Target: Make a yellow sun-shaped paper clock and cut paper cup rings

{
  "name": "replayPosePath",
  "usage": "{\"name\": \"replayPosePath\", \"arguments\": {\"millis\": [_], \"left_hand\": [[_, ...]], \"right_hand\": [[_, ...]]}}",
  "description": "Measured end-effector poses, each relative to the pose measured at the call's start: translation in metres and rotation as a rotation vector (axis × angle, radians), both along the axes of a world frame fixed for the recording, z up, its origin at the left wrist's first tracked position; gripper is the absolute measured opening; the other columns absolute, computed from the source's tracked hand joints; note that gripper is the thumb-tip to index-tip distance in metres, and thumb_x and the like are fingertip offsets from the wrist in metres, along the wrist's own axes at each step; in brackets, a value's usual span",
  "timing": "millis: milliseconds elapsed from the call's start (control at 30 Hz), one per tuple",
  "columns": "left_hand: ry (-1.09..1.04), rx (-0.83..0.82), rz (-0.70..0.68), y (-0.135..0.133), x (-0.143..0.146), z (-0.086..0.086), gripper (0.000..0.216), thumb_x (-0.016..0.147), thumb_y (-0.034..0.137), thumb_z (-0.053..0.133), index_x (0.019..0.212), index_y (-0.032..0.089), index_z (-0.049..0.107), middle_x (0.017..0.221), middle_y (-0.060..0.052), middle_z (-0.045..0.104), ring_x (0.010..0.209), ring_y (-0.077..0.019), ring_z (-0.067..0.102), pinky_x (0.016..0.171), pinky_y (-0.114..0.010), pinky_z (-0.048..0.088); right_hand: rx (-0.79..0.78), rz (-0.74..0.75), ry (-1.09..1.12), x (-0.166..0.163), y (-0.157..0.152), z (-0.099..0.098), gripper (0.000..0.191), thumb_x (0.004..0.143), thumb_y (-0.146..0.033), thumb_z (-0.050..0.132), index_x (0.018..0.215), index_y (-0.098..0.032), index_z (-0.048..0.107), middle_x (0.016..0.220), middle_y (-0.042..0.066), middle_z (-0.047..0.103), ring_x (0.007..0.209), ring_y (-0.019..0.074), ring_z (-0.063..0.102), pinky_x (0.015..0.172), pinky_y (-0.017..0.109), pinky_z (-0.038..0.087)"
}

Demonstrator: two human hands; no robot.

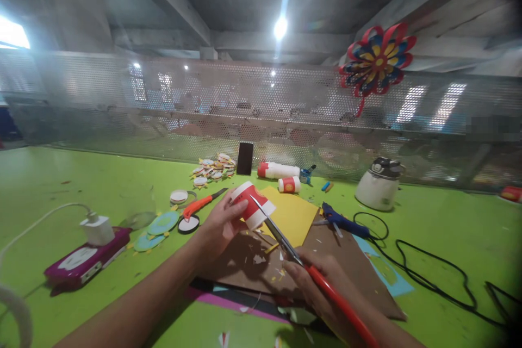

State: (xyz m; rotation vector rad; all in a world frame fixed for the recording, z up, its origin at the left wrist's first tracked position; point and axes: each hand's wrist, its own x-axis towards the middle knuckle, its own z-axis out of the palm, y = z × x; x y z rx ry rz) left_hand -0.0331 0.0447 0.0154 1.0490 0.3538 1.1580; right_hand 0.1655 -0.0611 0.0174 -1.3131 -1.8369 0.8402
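Note:
My left hand is closed around a red and white paper cup, which lies tilted with its mouth toward the lower right. In my right hand is a pair of scissors with long red handles. Their metal blades reach up to the cup, and the tip overlaps its red side; I cannot tell whether a blade is inside the cup. Below both hands lies a brown board strewn with paper scraps. A yellow paper sheet rests on it behind the cup.
On the green table are an orange utility knife, a purple power strip, a blue glue gun with a looping black cord, stacked cups, a phone and a white container. A perforated metal screen stands behind.

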Motion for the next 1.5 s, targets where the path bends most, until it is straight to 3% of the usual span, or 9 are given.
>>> {"name": "replayPosePath", "arguments": {"millis": [167, 400, 500, 733, 933, 1167, 1367, 1500], "left_hand": [[0.002, -0.013, 0.047, 0.007, -0.003, -0.002, 0.034, 0.083, 0.032, 0.069, 0.113, 0.017, 0.063, 0.109, -0.01, 0.069, 0.093, -0.023, 0.066, 0.087, -0.039, 0.052], [0.023, -0.005, 0.026, 0.006, -0.001, -0.003, 0.035, 0.083, 0.032, 0.07, 0.113, 0.016, 0.062, 0.111, -0.013, 0.068, 0.099, -0.0256, 0.064, 0.087, -0.039, 0.052], [0.029, 0.002, 0.03, 0.003, 0.0, -0.003, 0.034, 0.083, 0.032, 0.07, 0.112, 0.017, 0.062, 0.11, -0.012, 0.069, 0.098, -0.0257, 0.064, 0.083, -0.037, 0.053], [0.023, 0.037, 0.009, 0.003, 0.002, -0.003, 0.031, 0.086, 0.032, 0.065, 0.113, 0.017, 0.062, 0.114, -0.013, 0.067, 0.099, -0.025, 0.064, 0.084, -0.037, 0.052], [0.087, 0.06, -0.032, 0.014, -0.012, -0.003, 0.034, 0.09, 0.034, 0.059, 0.121, 0.019, 0.062, 0.118, -0.011, 0.067, 0.101, -0.023, 0.062, 0.084, -0.035, 0.052], [0.263, 0.116, -0.137, 0.027, -0.034, 0.012, 0.043, 0.074, 0.027, 0.076, 0.114, 0.013, 0.068, 0.112, -0.013, 0.07, 0.1, -0.0242, 0.064, 0.084, -0.03, 0.049], [0.198, 0.117, -0.131, 0.029, -0.036, 0.013, 0.037, 0.071, 0.021, 0.077, 0.107, 0.014, 0.07, 0.105, -0.012, 0.072, 0.092, -0.0202, 0.066, 0.083, -0.028, 0.051], [0.118, 0.129, -0.112, 0.031, -0.039, 0.01, 0.036, 0.074, 0.018, 0.074, 0.11, 0.013, 0.069, 0.105, -0.012, 0.072, 0.089, -0.0201, 0.068, 0.084, -0.029, 0.052]], "right_hand": [[0.015, 0.043, -0.027, 0.004, 0.008, 0.0, 0.046, 0.089, -0.059, 0.047, 0.079, -0.017, 0.059, 0.064, -0.001, 0.045, 0.057, 0.0105, 0.038, 0.051, 0.022, 0.033], [-0.127, 0.013, 0.247, -0.003, -0.004, 0.001, 0.055, 0.085, -0.07, 0.044, 0.093, -0.019, 0.064, 0.06, -0.001, 0.048, 0.052, 0.0104, 0.046, 0.052, 0.022, 0.045], [-0.119, 0.035, 0.247, -0.003, -0.006, 0.005, 0.056, 0.082, -0.072, 0.047, 0.095, -0.02, 0.065, 0.066, 0.001, 0.052, 0.058, 0.0121, 0.05, 0.055, 0.023, 0.047], [0.025, 0.015, -0.02, 0.001, -0.002, 0.005, 0.044, 0.094, -0.055, 0.039, 0.08, -0.017, 0.057, 0.063, -0.002, 0.043, 0.056, 0.0102, 0.037, 0.05, 0.022, 0.033], [0.055, 0.056, -0.122, 0.006, 0.005, 0.0, 0.041, 0.093, -0.053, 0.04, 0.082, -0.017, 0.057, 0.069, 0.0, 0.051, 0.062, 0.0132, 0.044, 0.057, 0.024, 0.035], [0.025, 0.158, -0.262, 0.018, 0.008, 0.018, 0.037, 0.094, -0.049, 0.043, 0.086, -0.018, 0.061, 0.078, 0.002, 0.06, 0.068, 0.0144, 0.051, 0.061, 0.024, 0.039], [-0.054, 0.241, -0.17, 0.031, 0.009, 0.021, 0.05, 0.095, -0.059, 0.034, 0.083, -0.018, 0.059, 0.063, -0.001, 0.05, 0.056, 0.0114, 0.047, 0.054, 0.023, 0.039], [-0.208, 0.268, -0.026, 0.036, 0.01, 0.015, 0.046, 0.096, -0.057, 0.036, 0.097, -0.018, 0.061, 0.061, -0.002, 0.051, 0.055, 0.0108, 0.048, 0.055, 0.023, 0.04]]}}
